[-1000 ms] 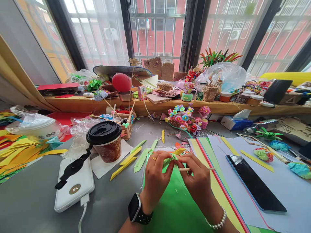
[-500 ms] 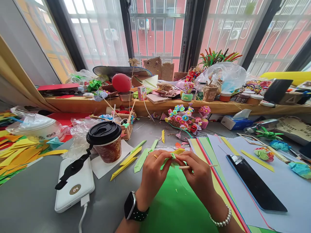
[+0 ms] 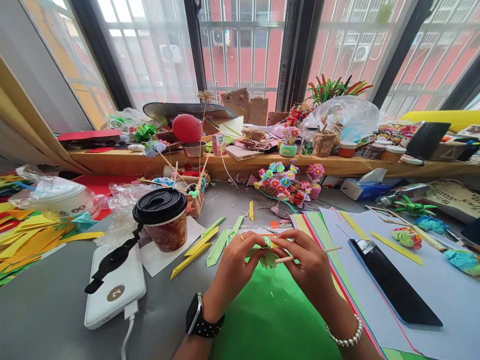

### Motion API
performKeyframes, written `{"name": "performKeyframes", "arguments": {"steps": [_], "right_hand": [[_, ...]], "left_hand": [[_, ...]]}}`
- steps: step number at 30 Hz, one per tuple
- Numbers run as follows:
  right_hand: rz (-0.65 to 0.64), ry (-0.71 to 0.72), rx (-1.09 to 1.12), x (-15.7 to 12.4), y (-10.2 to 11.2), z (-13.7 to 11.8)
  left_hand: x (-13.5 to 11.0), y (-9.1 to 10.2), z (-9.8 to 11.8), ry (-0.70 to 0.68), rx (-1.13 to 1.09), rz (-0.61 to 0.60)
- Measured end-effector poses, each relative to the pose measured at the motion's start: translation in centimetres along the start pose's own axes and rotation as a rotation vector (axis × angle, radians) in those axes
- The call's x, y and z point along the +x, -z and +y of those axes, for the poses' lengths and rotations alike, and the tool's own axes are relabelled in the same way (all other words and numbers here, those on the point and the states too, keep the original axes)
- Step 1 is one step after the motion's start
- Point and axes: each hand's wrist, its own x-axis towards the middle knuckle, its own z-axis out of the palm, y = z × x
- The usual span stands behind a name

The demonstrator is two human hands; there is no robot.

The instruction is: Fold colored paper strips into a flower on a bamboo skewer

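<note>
My left hand (image 3: 234,270) and my right hand (image 3: 305,267) meet above a green paper sheet (image 3: 270,320). Both pinch a small folded green paper piece (image 3: 267,252) between their fingertips. My right hand also holds a thin wooden stick (image 3: 311,254) that points right. A black watch sits on my left wrist, a pearl bracelet on my right. Folded yellow and green paper strips (image 3: 210,242) lie just left of my hands.
A lidded coffee cup (image 3: 163,220) and a white power bank (image 3: 114,285) stand to the left. A stack of coloured sheets (image 3: 322,230) and a black phone (image 3: 393,280) lie to the right. Paper flowers (image 3: 285,185) and craft clutter fill the sill behind.
Both hands have drifted slightly forward and upward with the green piece, turning it between the fingers. The stick's tip has tilted up a little.
</note>
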Motion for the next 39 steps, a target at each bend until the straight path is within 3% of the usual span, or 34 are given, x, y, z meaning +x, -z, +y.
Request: {"name": "performKeyframes", "arguments": {"steps": [7, 13, 20, 26, 39], "right_hand": [[-0.003, -0.054, -0.012, 0.0, 0.0, -0.1], [-0.086, -0.047, 0.033, 0.1, 0.6, 0.3], [-0.07, -0.038, 0.001, 0.1, 0.4, 0.1], [-0.055, -0.122, 0.124, 0.4, 0.7, -0.2], [-0.086, -0.217, 0.294, 0.4, 1.0, -0.4]], "left_hand": [[-0.1, 0.1, 0.0, 0.038, -0.065, 0.011], [0.1, 0.7, 0.3, 0.087, -0.168, -0.106], [0.2, 0.6, 0.5, 0.122, -0.263, -0.118], [0.3, 0.9, 0.4, 0.196, -0.363, -0.127], [0.3, 1.2, 0.5, 0.193, -0.431, -0.136]]}}
